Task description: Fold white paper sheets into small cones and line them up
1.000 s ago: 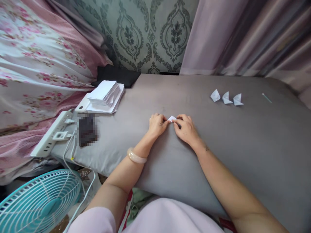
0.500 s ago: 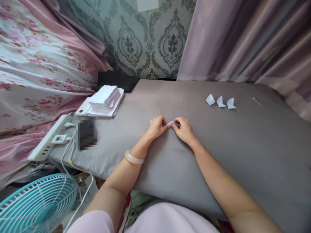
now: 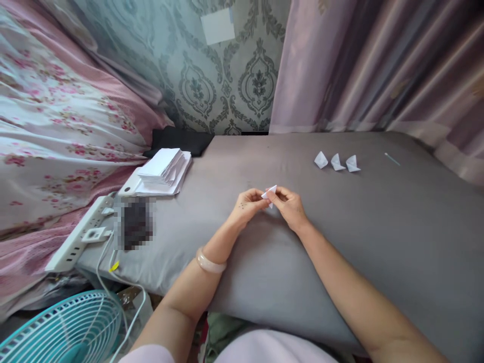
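A small folded piece of white paper (image 3: 270,192) is pinched between my two hands over the middle of the grey-covered surface (image 3: 242,156). My left hand (image 3: 250,203) grips its left side, thumb and fingers closed. My right hand (image 3: 289,205) holds the right side, with the thumb lying across the front. Pointed corners stick out above and below the fingers; the rest of the paper is hidden by them. Farther back on the right stand three folded white paper shapes, a left one (image 3: 321,160), a middle one (image 3: 337,162) and a right one (image 3: 353,164).
A stack of white paper (image 3: 161,169) lies at the back left, by a black folded cloth (image 3: 181,140). Nearer are a white power strip (image 3: 77,237) with cables, a blurred dark object (image 3: 135,223) and a turquoise fan (image 3: 68,327). A thin stick (image 3: 392,159) lies far right.
The folded paper has been lifted and turned, so its points now show above and below my fingers. Both hands have drawn closer together around it. The camera view has tilted up slightly.
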The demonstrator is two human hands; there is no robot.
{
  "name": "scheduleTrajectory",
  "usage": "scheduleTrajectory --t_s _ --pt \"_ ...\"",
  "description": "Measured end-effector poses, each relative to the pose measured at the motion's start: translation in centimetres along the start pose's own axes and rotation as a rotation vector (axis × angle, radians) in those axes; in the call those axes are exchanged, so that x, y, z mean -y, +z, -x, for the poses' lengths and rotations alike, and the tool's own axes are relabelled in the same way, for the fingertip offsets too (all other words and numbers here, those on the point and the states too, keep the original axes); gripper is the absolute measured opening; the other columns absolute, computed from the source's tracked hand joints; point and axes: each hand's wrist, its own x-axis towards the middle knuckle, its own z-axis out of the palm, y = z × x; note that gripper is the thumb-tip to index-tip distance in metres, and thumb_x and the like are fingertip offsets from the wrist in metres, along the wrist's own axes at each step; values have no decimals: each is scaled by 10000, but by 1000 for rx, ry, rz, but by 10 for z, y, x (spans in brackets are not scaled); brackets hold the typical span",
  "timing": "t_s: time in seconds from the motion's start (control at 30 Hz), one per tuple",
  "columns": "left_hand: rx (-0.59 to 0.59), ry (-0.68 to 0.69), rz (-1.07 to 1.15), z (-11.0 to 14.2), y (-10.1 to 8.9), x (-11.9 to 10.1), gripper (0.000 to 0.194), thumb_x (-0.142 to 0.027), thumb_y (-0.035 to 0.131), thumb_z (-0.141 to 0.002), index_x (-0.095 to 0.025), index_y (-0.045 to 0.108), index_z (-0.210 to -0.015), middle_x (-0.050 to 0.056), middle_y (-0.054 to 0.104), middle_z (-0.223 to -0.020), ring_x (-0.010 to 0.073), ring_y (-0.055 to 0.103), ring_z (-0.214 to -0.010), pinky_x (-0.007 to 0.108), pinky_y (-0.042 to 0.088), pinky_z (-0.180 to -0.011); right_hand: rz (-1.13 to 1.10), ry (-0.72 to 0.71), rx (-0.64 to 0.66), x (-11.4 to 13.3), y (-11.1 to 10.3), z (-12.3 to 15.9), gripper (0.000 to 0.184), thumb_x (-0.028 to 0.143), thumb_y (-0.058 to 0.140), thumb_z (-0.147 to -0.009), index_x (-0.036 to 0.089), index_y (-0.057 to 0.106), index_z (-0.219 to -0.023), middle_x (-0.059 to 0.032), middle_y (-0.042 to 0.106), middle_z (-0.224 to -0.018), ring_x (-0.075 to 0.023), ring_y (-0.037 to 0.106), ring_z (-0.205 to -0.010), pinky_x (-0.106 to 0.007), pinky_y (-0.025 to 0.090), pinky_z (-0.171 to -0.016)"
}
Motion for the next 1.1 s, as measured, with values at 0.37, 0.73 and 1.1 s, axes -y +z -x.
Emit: scheduleTrajectory --t_s 0.37,0.73,1.1 --pt "122 -59 -240 1 -16 -5 398 -504 726 -709 -116 715 -801 18 634 -687 99 515 -626 237 399 -629 96 107 15 -1 -9 -1 296 468 762 -635 181 741 -704 0 681 -652 -130 550 -592 -276 427 -610" --pt "-91 -50 -67 -10 -18 8 327 -442 718 -692 -149 583 -643 -9 554 -593 84 466 -560 234 357 -584 114 -30 -125 -7 -7 -4 379 550 642 -770 194 716 -880 -62 718 -847 -167 634 -752 -302 497 -693" --pt "79 31 -359 0 -6 4 368 -500 627 -781 -142 593 -703 -37 467 -596 78 367 -555 232 267 -543 106 14 -125 -12 -8 -7 302 490 683 -719 192 705 -761 -30 695 -724 -159 611 -677 -300 475 -668"
